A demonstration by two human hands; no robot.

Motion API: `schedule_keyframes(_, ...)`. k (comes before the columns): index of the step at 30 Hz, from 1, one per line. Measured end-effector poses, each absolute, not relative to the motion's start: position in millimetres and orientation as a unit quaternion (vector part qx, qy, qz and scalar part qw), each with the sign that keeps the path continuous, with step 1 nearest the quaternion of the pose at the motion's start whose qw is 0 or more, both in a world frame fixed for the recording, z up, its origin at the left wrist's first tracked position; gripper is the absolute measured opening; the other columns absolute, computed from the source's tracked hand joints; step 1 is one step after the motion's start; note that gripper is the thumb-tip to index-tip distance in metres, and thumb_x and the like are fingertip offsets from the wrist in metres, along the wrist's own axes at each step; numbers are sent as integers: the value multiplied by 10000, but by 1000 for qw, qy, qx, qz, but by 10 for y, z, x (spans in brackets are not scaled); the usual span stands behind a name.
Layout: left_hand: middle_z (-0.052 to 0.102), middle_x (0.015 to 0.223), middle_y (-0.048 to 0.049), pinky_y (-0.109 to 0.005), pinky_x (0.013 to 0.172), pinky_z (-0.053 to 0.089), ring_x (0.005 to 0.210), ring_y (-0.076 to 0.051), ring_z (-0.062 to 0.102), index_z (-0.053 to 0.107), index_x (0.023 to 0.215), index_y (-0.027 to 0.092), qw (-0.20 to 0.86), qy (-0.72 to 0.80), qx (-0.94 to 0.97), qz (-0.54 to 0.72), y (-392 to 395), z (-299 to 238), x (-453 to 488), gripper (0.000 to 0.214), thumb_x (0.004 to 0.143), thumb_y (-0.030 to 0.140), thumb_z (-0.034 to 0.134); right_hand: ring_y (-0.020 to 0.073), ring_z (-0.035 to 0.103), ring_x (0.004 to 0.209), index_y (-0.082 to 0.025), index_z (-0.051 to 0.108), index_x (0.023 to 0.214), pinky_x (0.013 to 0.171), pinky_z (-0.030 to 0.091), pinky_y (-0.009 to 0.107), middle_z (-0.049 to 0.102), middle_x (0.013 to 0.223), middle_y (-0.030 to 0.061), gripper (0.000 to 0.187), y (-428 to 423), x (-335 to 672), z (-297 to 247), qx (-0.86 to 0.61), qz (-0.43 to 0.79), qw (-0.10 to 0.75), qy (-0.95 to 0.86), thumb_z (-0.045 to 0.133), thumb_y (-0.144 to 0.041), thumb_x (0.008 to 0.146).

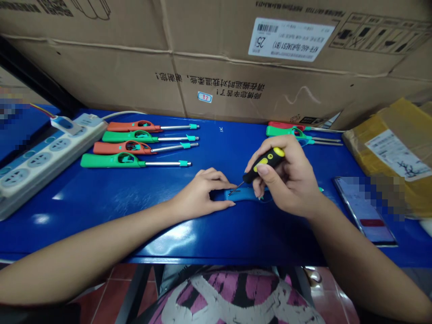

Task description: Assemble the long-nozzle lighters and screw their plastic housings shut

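Note:
A blue long-neck gas lighter (245, 194) lies on the blue table in front of me, its front part mostly hidden behind my right hand. My left hand (202, 193) rests on the table, thumb and fingers on either side of the lighter's handle end. Held in my right hand (293, 180) is a black and yellow screwdriver (266, 164), tilted, with its thin shaft pointing down and left. The tip meets the handle near a small dark slot or part; which of these, I cannot tell. Some fingers of the right hand hang close over the lighter.
Several orange and green lighters (118, 160) lie in a row at left, beside a white power strip (50, 157). A red and a green lighter (283, 131) are at back right. A phone (364, 211) and taped parcel (388, 148) stand right. A large carton (216, 58) walls off the back.

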State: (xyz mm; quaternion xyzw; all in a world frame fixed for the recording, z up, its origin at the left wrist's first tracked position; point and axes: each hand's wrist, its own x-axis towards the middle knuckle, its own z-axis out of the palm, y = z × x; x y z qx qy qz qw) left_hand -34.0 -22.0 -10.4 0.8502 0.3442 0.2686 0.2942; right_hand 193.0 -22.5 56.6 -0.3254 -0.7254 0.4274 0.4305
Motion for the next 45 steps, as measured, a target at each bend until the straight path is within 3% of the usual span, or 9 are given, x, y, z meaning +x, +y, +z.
schedule_keyframes(5,719,1026,-45,-400,924,439,978,-225,636,751,1148,234,294,344,850,270,-223,-96,-337,357,831,391,803,93,556,485,-298,483,1102,426,457,233,643,879,-9,203,-230,1958,511,-323,381,436,-749,624,-343,964)
schedule_keyframes(12,714,1030,-37,-397,913,420,992,-231,628,746,1139,264,287,347,853,264,-229,-115,-336,342,843,428,786,167,672,734,-305,591,1101,640,552,282,701,995,21,300,-269,1892,551,-310,211,433,-820,765,-289,857)
schedule_keyframes(15,717,1058,-41,-394,909,418,1000,-233,628,743,1118,257,284,349,854,260,-231,-111,-333,311,859,427,766,198,716,896,-328,584,1257,717,579,287,714,1172,33,362,-320,1852,652,-314,163,385,-853,698,-316,913)
schedule_keyframes(18,717,1118,-52,-406,942,418,1039,-242,626,743,1102,239,281,346,855,264,-234,-108,-329,292,869,413,756,233,648,1198,-252,412,1488,908,570,338,640,1347,91,485,-349,1843,729,-273,180,338,-883,494,-288,1011)
schedule_keyframes(24,718,1032,-35,-380,894,423,983,-224,623,758,1044,238,278,342,856,269,-229,-132,-324,257,864,421,763,137,680,753,-249,609,1260,630,516,225,707,912,7,290,-267,1832,694,-289,60,343,-892,596,-349,989)
schedule_keyframes(29,713,1045,-33,-388,881,412,978,-225,620,744,1122,254,263,345,861,267,-227,-137,-321,335,850,448,776,187,682,1068,-213,352,1530,842,575,306,653,1318,92,480,-214,1832,707,-277,118,319,-899,385,-273,1055)
schedule_keyframes(35,716,1059,-49,-397,900,432,1019,-242,627,753,1017,216,266,349,856,273,-237,-124,-313,248,865,411,763,152,701,777,-242,626,1193,719,571,247,734,934,16,287,-226,1781,620,-264,17,402,-877,629,-419,967)
schedule_keyframes(40,723,1093,-47,-407,907,428,1027,-248,629,747,1079,231,259,344,861,269,-230,-117,-318,296,855,423,774,188,682,1104,-206,471,1450,966,559,355,674,1286,89,407,-217,1798,671,-219,130,370,-893,414,-243,1049)
schedule_keyframes(45,721,1055,-40,-393,879,430,1010,-241,627,750,1041,238,261,349,861,262,-227,-106,-318,260,868,432,756,167,675,800,-212,662,1169,734,593,307,705,881,28,293,-173,1771,658,-209,71,466,-857,716,-349,916)
